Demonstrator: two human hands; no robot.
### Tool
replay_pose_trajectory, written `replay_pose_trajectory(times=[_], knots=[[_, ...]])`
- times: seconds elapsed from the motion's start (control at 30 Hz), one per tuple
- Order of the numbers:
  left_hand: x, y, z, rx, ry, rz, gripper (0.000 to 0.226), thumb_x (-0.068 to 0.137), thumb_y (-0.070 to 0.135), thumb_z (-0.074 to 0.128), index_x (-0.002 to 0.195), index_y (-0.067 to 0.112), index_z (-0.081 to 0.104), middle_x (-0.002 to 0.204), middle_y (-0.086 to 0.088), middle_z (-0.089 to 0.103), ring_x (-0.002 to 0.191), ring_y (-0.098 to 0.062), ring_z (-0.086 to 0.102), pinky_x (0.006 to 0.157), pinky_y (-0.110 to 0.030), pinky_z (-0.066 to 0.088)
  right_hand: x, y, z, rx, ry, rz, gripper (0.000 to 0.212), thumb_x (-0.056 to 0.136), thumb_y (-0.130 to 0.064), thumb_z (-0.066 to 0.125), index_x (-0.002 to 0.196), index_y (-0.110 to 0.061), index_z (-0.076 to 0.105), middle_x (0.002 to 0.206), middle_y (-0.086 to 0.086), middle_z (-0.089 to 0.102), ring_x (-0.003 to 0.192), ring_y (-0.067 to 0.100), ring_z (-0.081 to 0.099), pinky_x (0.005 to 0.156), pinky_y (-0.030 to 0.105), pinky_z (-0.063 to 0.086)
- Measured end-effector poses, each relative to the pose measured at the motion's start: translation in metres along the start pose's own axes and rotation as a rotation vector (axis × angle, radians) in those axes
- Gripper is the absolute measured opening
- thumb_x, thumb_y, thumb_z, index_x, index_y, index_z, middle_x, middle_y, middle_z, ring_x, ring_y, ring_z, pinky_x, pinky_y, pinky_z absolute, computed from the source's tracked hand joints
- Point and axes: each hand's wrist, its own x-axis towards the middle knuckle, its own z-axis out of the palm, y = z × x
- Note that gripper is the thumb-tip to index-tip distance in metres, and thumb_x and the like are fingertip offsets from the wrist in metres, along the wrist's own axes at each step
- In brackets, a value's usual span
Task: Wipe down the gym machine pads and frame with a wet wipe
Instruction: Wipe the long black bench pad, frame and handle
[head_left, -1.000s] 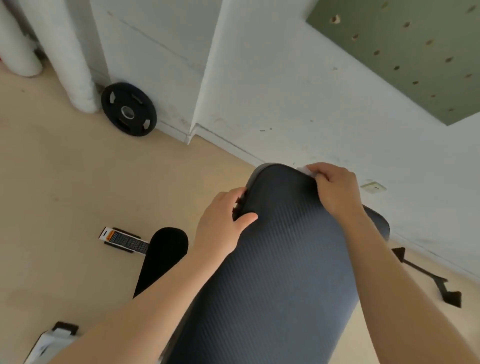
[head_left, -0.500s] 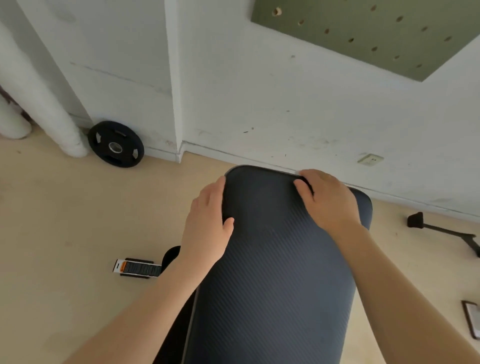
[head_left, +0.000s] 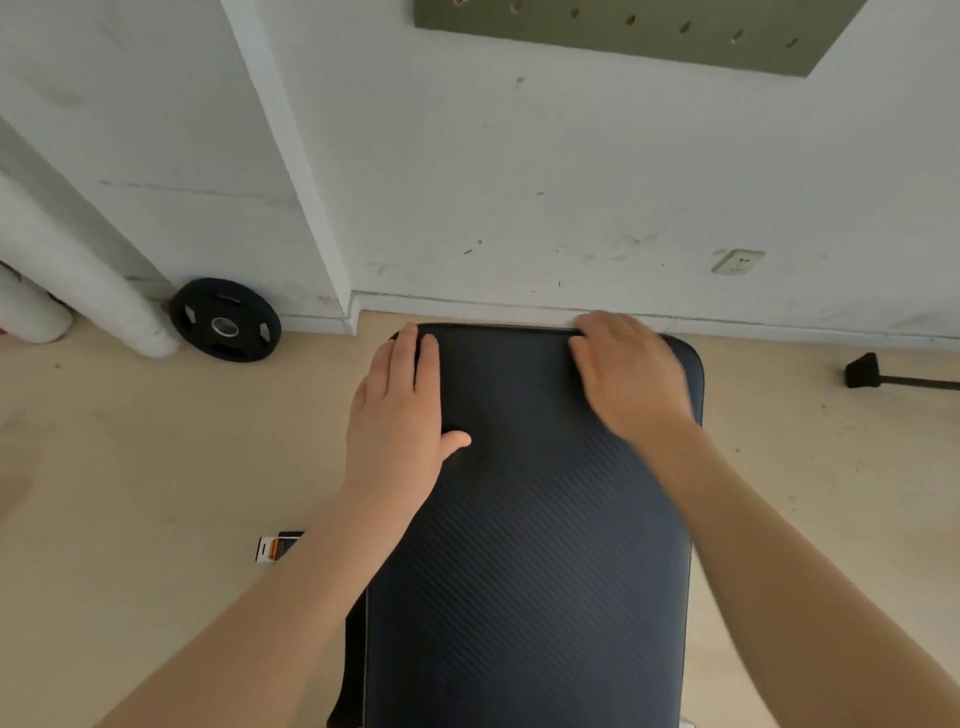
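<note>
Beige floor (head_left: 130, 467) meets scuffed white wall (head_left: 571, 182); both hands' grip released, flat on pad (head_left: 530, 545).

Beige floor (head_left: 130, 467) carries a weight plate (head_left: 225, 319) and perhaps a label card (head_left: 278, 546).

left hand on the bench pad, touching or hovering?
Touching. In the head view the left hand lies flat on the bench pad at its far left corner, thumb pressed onto the surface with no gap showing.

Two hands (head_left: 400, 415) (head_left: 631, 371), one pad (head_left: 530, 545), one weight plate (head_left: 226, 319)
</note>
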Motion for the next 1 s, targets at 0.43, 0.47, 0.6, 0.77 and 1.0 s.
replay_pose_trajectory(times=[0.43,0.47,0.6,0.77,1.0], knots=[[-0.003,0.017,-0.001,0.008,-0.007,-0.106,0.095,0.081,0.035,0.067,0.148,0.007,0.006,0.157,-0.010,0.000,0.143,-0.029,0.008,0.114,-0.039,0.020,0.004,-0.002,0.005,0.129,-0.017,-0.090,0.039,0.099,-0.029,0.033,0.128,-0.010,0.050,0.130,0.006,0.054,0.121,0.023,0.045,0.102,0.032,0.032],[-0.006,0.018,-0.001,0.018,0.004,-0.102,0.095,0.080,0.033,0.069,0.147,0.006,0.008,0.157,-0.012,0.001,0.143,-0.031,0.010,0.113,-0.040,0.020,0.002,0.008,0.004,0.159,0.002,-0.068,0.037,0.099,-0.027,0.033,0.127,-0.010,0.051,0.129,0.007,0.056,0.121,0.023,0.046,0.100,0.032,0.033],[-0.013,0.028,0.008,0.111,0.143,0.109,0.088,0.059,0.022,0.085,0.133,-0.002,0.042,0.144,-0.028,0.033,0.128,-0.046,0.039,0.101,-0.051,0.034,-0.013,0.058,0.004,0.359,0.136,0.170,0.032,0.099,-0.015,0.037,0.123,-0.008,0.056,0.127,0.010,0.057,0.121,0.025,0.046,0.100,0.027,0.033],[-0.016,0.063,0.022,0.103,0.107,0.331,0.082,0.057,0.033,0.084,0.124,-0.001,0.052,0.138,-0.025,0.044,0.122,-0.041,0.048,0.094,-0.049,0.040,-0.019,0.085,0.003,0.666,0.158,0.252,0.029,0.098,-0.012,0.042,0.118,-0.013,0.062,0.120,-0.001,0.062,0.108,0.006,0.051,0.086,-0.001,0.031],[-0.032,0.098,0.045,0.142,-0.034,0.481,0.084,0.056,0.039,0.084,0.125,0.000,0.053,0.139,-0.021,0.045,0.124,-0.037,0.049,0.098,-0.042,0.037,-0.080,0.108,0.036,0.698,0.129,0.473,0.028,0.094,-0.005,0.044,0.105,-0.011,0.069,0.098,0.008,0.070,0.091,0.021,0.060,0.070,0.021,0.036]])
